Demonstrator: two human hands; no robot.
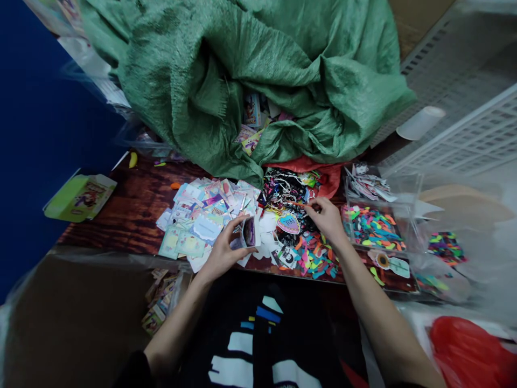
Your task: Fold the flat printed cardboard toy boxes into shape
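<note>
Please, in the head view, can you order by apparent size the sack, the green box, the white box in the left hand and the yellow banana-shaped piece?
Largest to smallest, as they look:
1. Sack
2. Green box
3. White box, held in the left hand
4. Yellow piece

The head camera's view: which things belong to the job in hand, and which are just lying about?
Probably in use:
small open box, in the left hand
tangled cords, beside the right hand
loose cards, beside the left hand

Seemingly just lying about:
green-yellow box, far left
yellow banana-shaped piece
red plastic, lower right
</note>
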